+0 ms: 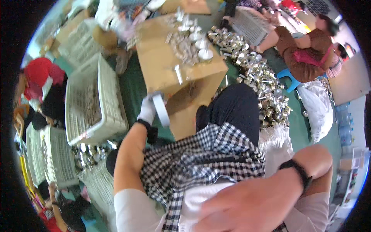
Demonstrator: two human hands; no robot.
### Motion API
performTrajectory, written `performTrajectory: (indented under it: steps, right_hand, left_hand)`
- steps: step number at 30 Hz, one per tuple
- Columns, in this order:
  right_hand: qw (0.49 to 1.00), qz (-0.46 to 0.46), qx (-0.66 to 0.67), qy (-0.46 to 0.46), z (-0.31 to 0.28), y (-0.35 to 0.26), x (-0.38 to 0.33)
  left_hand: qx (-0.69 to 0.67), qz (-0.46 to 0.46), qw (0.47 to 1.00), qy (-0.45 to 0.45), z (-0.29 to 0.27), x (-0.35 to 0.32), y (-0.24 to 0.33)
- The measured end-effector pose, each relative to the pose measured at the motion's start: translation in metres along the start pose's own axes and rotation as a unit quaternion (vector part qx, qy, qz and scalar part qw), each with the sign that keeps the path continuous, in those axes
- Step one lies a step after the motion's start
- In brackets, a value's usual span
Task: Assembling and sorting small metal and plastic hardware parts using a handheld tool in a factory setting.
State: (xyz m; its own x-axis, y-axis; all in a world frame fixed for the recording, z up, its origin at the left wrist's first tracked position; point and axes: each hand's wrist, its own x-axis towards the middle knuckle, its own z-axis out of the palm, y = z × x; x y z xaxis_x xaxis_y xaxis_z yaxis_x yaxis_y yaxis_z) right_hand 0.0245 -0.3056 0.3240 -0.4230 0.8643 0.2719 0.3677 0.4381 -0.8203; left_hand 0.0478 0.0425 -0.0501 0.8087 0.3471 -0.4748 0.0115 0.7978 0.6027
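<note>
My left hand, in a white glove, is closed on a pale, silvery round piece seen nearly edge-on. Its exact kind I cannot make out. It is beside the near left edge of an upturned cardboard box. On the box's top lie several shiny metal pieces with round discs and stems, and a heap of small dull parts. A separate metal piece rests near the box's front edge. My right hand, bare, is in front of my chest, its fingers smeared by motion.
A tall pale plastic crate stands to the left, with more crates beyond it. A large pile of shiny metal parts covers the floor at right, near a white sack and a blue stool. Other people sit around.
</note>
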Motion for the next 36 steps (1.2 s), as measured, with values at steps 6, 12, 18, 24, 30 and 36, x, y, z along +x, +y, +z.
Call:
performTrajectory:
  steps: [6, 12, 18, 24, 30, 36]
  right_hand:
    - [0.984, -0.171, -0.037, 0.031, 0.041, 0.004, 0.045]
    - [0.966, -0.252, -0.007, 0.051, 0.053, 0.012, 0.061]
    - [0.972, -0.220, -0.019, 0.083, 0.044, 0.018, 0.040]
    - [0.978, -0.168, -0.023, 0.118, 0.037, 0.023, 0.013]
    - [0.982, -0.114, -0.017, 0.150, 0.033, 0.028, -0.016]
    - [0.984, -0.055, -0.014, 0.168, 0.028, 0.021, -0.049]
  left_hand:
    - [0.047, 0.037, 0.998, 0.016, -0.011, -0.004, -0.010]
    - [0.030, 0.018, 0.999, -0.020, -0.032, 0.007, 0.004]
    - [0.053, 0.022, 0.998, 0.005, -0.024, 0.003, 0.006]
    - [0.065, 0.032, 0.997, 0.002, -0.017, 0.000, 0.010]
    - [0.084, 0.021, 0.995, -0.049, -0.051, 0.017, 0.015]
    - [0.034, -0.003, 0.995, -0.090, -0.046, 0.016, 0.014]
